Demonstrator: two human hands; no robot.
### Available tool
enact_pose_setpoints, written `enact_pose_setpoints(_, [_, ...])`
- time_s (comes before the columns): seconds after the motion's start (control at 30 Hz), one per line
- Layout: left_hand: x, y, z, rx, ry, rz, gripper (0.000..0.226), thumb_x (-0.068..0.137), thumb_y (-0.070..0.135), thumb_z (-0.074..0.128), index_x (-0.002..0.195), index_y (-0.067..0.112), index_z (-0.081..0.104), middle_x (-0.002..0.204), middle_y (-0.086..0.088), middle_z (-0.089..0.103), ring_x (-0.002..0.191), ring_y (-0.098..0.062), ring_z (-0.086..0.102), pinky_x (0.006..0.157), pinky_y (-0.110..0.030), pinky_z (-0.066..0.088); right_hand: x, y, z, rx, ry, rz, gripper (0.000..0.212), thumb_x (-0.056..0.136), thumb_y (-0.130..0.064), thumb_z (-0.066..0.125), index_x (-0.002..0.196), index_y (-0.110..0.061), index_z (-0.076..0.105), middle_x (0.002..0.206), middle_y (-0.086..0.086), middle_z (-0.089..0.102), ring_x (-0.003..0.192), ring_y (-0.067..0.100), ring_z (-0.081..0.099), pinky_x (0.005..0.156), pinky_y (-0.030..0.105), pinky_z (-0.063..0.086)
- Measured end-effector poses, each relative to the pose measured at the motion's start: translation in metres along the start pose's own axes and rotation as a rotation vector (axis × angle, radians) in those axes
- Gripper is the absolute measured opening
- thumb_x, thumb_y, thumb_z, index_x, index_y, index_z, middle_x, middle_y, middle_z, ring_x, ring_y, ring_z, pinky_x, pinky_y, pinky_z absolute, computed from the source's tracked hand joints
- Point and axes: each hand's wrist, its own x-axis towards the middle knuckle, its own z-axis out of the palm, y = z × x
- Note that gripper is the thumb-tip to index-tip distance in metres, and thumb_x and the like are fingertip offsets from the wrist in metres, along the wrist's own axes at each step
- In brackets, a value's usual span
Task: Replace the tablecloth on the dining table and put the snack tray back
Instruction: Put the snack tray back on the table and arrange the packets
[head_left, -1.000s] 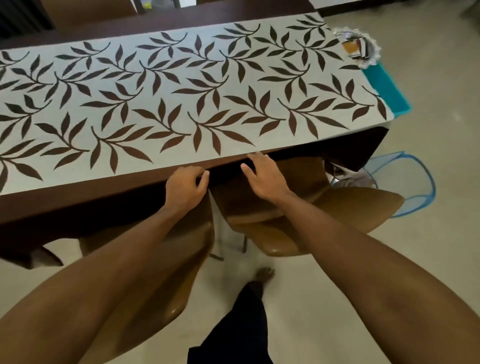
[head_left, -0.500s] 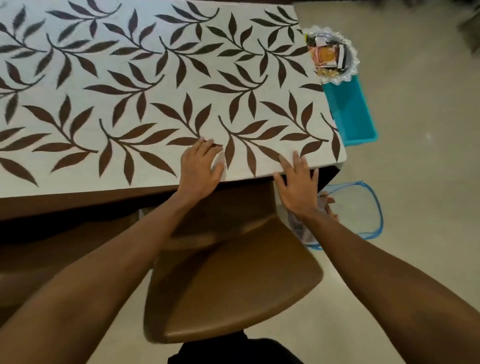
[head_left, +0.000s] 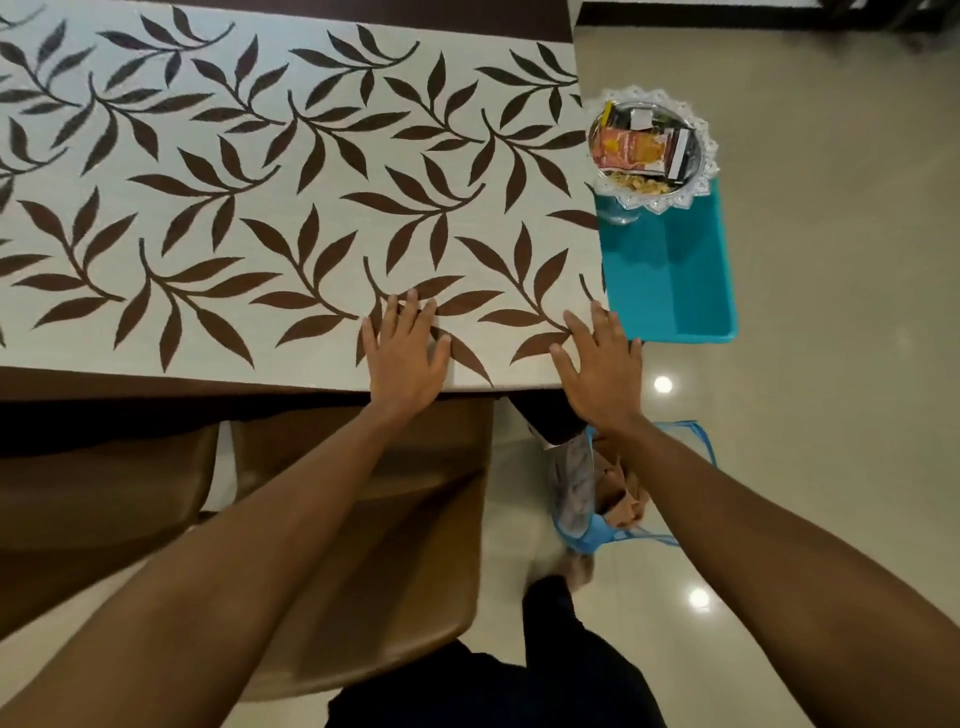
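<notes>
Dining room: the counter (head_left: 156, 385) wears its leaf-print tablecloth (head_left: 270, 218). Just off its right end, a teal stand (head_left: 670, 280) carries the snack tray (head_left: 670, 206) (heaped with packets). I am smoothing the near corner, left grip (head_left: 408, 356) and right grip (head_left: 602, 364) pressed flat, fingers spread, holding nothing. Next, I judge, a level two-handed lift brings the tray back.

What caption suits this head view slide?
Left hand and right hand lie flat on the leaf-print tablecloth; snack tray sits off-table.
</notes>
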Motion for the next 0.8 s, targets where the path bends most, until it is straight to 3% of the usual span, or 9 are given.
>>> enact_pose_setpoints(0.17, [-0.019,0.043,0.012,0.021,0.012,-0.128,0.054,0.103,0.044,0.04,0.153,0.024,0.035,0.165,-0.006,0.023,0.154,-0.028,0.013,0.122,-0.058,0.008,0.004,0.025,-0.015,-0.028,-0.081,-0.239,0.063,0.102,-0.058,0.026,0.156,-0.028,0.033,0.168,0.01,0.017,0.155,0.032,0.015,0.122,0.061,0.016])
enact_pose_setpoints(0.3, [-0.026,0.088,0.021,-0.002,0.029,-0.093,0.046,0.1,0.04,0.048,0.142,0.023,0.052,0.157,-0.005,0.04,0.148,-0.027,0.031,0.119,-0.056,0.026,0.025,0.037,-0.022,0.085,-0.184,-0.358,0.056,0.103,-0.054,0.039,0.154,-0.033,0.034,0.169,0.005,0.016,0.155,0.028,0.013,0.122,0.056,0.024])
enact_pose_setpoints(0.43, [-0.013,0.128,0.025,-0.04,0.127,-0.062,0.027,0.095,0.032,0.058,0.116,0.02,0.07,0.129,-0.002,0.064,0.122,-0.021,0.056,0.102,-0.044,0.048,0.041,0.058,-0.026,0.175,-0.196,-0.495,0.053,0.097,-0.049,0.051,0.147,-0.031,0.047,0.164,0.004,0.029,0.15,0.027,0.025,0.111,0.056,0.041])
enact_pose_setpoints(0.53, [0.017,0.154,0.021,-0.089,0.181,0.002,0.021,0.093,0.027,0.062,0.106,0.016,0.073,0.106,0.001,0.071,0.099,-0.015,0.062,0.087,-0.032,0.051,0.06,0.079,-0.032,0.205,-0.157,-0.593,0.046,0.095,-0.045,0.056,0.137,-0.028,0.058,0.158,0.004,0.04,0.143,0.026,0.037,0.1,0.053,0.049])
enact_pose_setpoints(0.63, [0.074,0.175,0.028,-0.105,0.176,0.106,0.022,0.093,0.025,0.061,0.106,0.013,0.073,0.102,-0.002,0.072,0.093,-0.018,0.063,0.081,-0.033,0.052,0.092,0.104,-0.041,0.315,-0.124,-0.474,0.038,0.094,-0.039,0.061,0.13,-0.025,0.065,0.152,0.008,0.048,0.134,0.03,0.046,0.099,0.048,0.047])
enact_pose_setpoints(0.8, [0.201,0.219,0.043,-0.186,0.123,0.336,0.021,0.092,0.022,0.059,0.105,0.012,0.073,0.1,-0.002,0.072,0.089,-0.021,0.063,0.078,-0.038,0.053,0.178,0.164,-0.039,0.446,-0.041,-0.081,0.027,0.093,-0.026,0.068,0.116,-0.014,0.073,0.124,0.013,0.065,0.119,0.033,0.057,0.101,0.036,0.039])
